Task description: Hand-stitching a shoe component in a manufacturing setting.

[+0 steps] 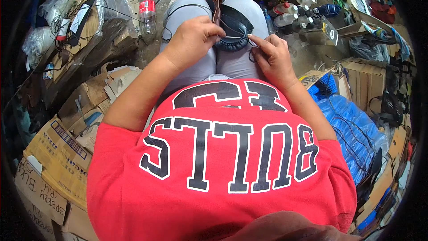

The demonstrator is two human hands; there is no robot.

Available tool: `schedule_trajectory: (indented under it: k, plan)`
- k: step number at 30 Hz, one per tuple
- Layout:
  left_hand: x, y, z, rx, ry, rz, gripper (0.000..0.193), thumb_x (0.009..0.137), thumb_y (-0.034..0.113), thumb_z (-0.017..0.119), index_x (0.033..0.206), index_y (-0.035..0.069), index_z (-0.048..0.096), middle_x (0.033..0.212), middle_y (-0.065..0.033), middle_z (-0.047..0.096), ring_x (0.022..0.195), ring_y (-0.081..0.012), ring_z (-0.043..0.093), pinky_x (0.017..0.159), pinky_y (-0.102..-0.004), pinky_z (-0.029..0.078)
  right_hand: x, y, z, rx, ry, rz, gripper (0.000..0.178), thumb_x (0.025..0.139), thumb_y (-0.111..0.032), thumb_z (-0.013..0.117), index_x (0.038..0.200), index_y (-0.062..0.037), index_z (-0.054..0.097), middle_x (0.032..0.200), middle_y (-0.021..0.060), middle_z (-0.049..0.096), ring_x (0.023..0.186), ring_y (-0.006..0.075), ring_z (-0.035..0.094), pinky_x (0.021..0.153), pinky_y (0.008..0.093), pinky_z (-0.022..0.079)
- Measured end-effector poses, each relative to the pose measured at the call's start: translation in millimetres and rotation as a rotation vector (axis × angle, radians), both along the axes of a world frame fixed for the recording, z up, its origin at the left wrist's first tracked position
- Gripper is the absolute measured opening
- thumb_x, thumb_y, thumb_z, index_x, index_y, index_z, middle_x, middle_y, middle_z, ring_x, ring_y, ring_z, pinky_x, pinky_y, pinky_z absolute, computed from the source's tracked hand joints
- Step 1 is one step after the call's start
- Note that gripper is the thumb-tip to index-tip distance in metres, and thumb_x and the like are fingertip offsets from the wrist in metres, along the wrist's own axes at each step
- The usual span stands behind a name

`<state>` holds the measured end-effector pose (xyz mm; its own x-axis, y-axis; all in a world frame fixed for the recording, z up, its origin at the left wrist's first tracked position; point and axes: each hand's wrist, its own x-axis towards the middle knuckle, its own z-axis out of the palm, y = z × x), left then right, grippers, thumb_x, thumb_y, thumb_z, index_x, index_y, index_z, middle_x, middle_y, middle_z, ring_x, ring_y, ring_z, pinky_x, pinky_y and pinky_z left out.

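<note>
Touching a black shoe upper [235, 23] on the knees' [255, 12] inner edges, the right hand [276, 56] faces the left hand [192, 39]; fingers bent, grips unclear.

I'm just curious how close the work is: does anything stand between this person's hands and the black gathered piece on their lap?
Nothing visible does. The left hand is at the left side of the black gathered piece, the right hand at its right.

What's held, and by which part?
The right hand touches the black shoe upper at its right edge; exact grip, and what the left hand holds, cannot be told.
</note>
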<state>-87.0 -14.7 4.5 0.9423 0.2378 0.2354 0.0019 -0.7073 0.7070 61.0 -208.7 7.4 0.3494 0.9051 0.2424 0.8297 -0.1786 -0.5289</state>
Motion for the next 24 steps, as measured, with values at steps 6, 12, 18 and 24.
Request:
schedule_trajectory:
  k: [6,12,18,24]
  plan:
    - [10.0,2.1,-9.6,0.046,-0.082,0.055,0.018,0.073,0.002,0.068,0.088,0.012,0.07,0.072,-0.005,0.053,0.071,-0.018,0.052,0.063,-0.0299,0.042,23.7,1.3,-6.1,-0.126,0.667,-0.01,0.031,0.079,0.0,0.057,0.105,-0.0154,0.066,0.08,0.0042,0.049,0.074,0.0166,0.052,0.071,0.0271,0.041]
    - [20.4,9.9,-15.2,-0.096,-0.069,-0.063,0.022,0.074,0.001,0.067,0.09,0.014,0.072,0.07,-0.0032,0.045,0.067,-0.0166,0.046,0.062,-0.0287,0.039,45.4,13.7,-0.7,-0.233,0.608,0.066,0.027,0.083,0.0,0.055,0.1,-0.0155,0.068,0.091,0.0029,0.051,0.089,0.0139,0.05,0.08,0.0233,0.041]
    - [23.7,11.3,-16.6,-0.059,-0.063,-0.069,0.022,0.073,0.001,0.067,0.09,0.015,0.072,0.071,-0.0031,0.044,0.069,-0.0167,0.045,0.063,-0.0287,0.039,50.8,16.6,-2.8,-0.244,0.598,0.104,0.024,0.083,-0.001,0.056,0.099,-0.0149,0.069,0.09,0.003,0.052,0.087,0.0142,0.052,0.079,0.024,0.042]
    - [26.0,8.3,-15.9,-0.09,-0.012,-0.067,0.021,0.074,0.002,0.067,0.09,0.015,0.072,0.069,-0.0029,0.046,0.068,-0.0162,0.046,0.061,-0.0276,0.038,52.1,16.9,3.3,-0.287,0.674,0.107,0.026,0.082,0.0,0.056,0.099,-0.0133,0.07,0.085,0.0009,0.052,0.083,0.0116,0.051,0.077,0.023,0.042]
